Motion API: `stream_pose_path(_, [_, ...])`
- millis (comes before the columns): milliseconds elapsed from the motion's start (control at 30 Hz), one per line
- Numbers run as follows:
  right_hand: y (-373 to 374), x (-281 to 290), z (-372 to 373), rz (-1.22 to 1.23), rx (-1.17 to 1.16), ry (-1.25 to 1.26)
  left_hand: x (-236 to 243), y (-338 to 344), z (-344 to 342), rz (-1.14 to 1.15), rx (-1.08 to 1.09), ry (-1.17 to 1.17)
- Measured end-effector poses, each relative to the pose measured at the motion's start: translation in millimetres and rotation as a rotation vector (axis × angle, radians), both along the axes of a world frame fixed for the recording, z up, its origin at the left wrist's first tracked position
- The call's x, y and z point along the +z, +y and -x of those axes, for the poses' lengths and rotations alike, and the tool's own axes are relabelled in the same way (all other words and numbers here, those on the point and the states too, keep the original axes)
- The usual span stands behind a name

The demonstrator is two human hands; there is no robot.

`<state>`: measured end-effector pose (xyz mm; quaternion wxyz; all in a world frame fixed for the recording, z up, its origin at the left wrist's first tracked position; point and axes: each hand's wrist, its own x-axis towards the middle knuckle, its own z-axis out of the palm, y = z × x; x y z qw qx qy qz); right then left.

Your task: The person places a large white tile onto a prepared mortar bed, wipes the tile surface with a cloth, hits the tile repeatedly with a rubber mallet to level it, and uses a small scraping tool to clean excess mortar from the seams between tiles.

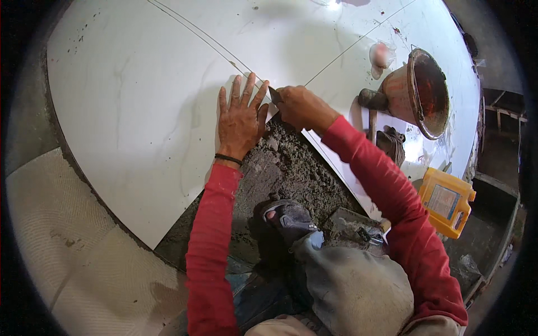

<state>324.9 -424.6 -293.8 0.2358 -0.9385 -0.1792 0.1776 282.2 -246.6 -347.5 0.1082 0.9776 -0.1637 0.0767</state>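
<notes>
My left hand (240, 120) lies flat with fingers spread on a large white marbled floor tile (129, 123), its fingertips by a narrow joint. My right hand (305, 107) grips a small dark flat blade (274, 95), whose edge meets the tile joint beside my left fingers. The handle end of the blade is hidden in my fist. Below both hands is a bed of rough grey mortar (297, 162), bordered on the right by the edge of another white tile (342, 159).
On the tiles at right are a tilted, mortar-stained bucket (398, 92), a black-headed mallet (372, 99), a dark bundled cloth (390, 144) and a clear plastic bag (381, 57). A yellow jerrycan (445, 201) lies nearer. My sandaled foot (288, 219) rests on mortar beside a trowel (356, 224).
</notes>
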Motion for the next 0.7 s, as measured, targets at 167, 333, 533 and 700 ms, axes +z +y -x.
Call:
stream_pose_path(167, [-1.1, 28.1, -23.3, 0.002, -0.026, 0.504, 0.5, 4.8, 0.4, 0.017, -0.029, -0.005])
stream_pose_path(333, [8.5, 25.0, -11.8, 0.066, -0.056, 0.491, -0.4, 10.6, 0.8, 0.059, -0.083, 0.016])
stream_pose_path(533, [12.3, 23.4, -9.0, 0.036, -0.126, 0.446, 3.1, 15.2, 3.3, 0.094, -0.116, 0.029])
stream_pose_path(700, [16.6, 20.5, -7.9, 0.066, -0.036, 0.266, 5.5, 15.4, 1.5, 0.093, -0.121, 0.044])
